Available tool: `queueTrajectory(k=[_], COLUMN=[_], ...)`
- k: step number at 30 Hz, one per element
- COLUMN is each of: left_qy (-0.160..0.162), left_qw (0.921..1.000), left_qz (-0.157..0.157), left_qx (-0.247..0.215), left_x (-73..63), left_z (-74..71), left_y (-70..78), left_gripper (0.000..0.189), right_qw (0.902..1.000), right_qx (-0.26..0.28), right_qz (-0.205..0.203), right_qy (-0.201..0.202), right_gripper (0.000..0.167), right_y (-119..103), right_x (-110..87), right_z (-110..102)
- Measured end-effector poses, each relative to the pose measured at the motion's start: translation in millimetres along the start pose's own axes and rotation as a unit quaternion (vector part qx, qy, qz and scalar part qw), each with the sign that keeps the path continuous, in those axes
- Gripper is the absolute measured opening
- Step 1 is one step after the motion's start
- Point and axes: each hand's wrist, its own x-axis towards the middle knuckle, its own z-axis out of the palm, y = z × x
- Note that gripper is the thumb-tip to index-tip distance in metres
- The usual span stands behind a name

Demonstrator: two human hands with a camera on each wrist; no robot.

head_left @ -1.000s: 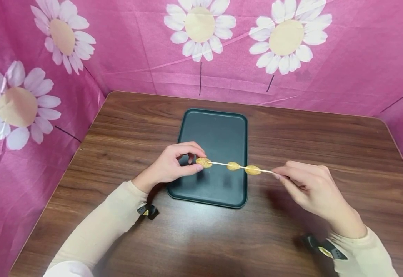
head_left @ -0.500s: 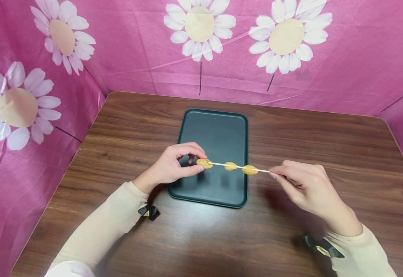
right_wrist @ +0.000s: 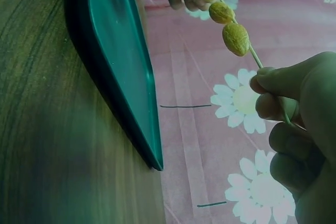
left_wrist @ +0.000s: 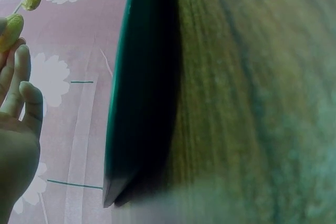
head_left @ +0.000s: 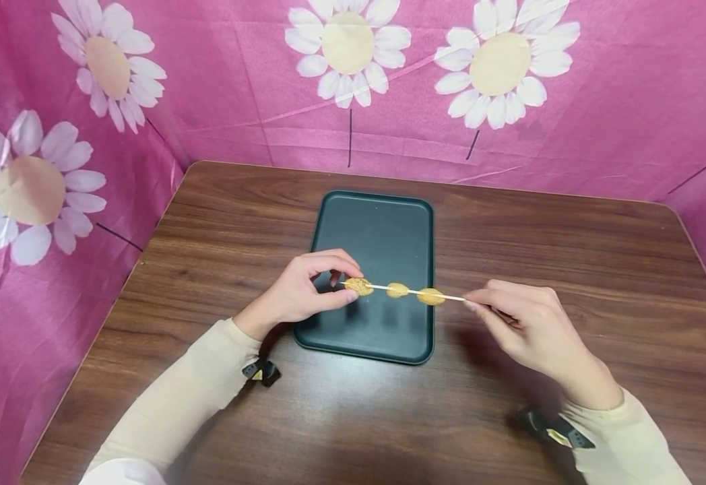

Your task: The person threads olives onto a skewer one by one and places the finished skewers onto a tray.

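Observation:
A thin pale skewer (head_left: 412, 292) runs nearly level above the dark green tray. Two yellow, wrinkled, potato-like pieces sit along it: a small middle one (head_left: 397, 290) and a larger right one (head_left: 431, 297). Between thumb and fingertips, my left hand (head_left: 301, 286) pinches a third such piece (head_left: 359, 286). The skewer passes through that piece, and its tip shows on the far left side. My right hand (head_left: 531, 327) pinches the bare right end of the skewer; in the right wrist view its other fingers (right_wrist: 296, 166) are curled below the stick.
The dark green tray (head_left: 371, 232) lies on the brown wood-grain table (head_left: 238, 222), beneath the skewer and left hand. A pink cloth with white daisies (head_left: 226, 74) hangs behind and beside the table. Each wrist carries a black strapped device (head_left: 261, 372).
My right hand has moved left, carrying the skewer and its two pieces closer to the left hand. The tip now pokes out of the left piece. The left hand stays nearly still.

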Motion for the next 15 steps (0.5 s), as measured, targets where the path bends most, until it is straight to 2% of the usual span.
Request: queueTrajectory(k=[8, 15], left_qy=[0.004, -0.005], left_qw=[1.0, 0.9999], left_qz=[-0.005, -0.01], left_qx=[0.007, 0.013], left_x=[1.1, 1.1], left_z=[-0.5, -0.5], left_y=[0.6, 1.5], left_gripper=[0.024, 0.024], right_qw=[0.9999, 0.9998], right_qx=[0.011, 0.014], right_qz=[0.007, 0.014], right_qy=[0.005, -0.001], right_gripper=[0.038, 0.038], right_y=[-0.2, -1.7], right_x=[1.0, 0.6], right_z=[5.1, 6.9])
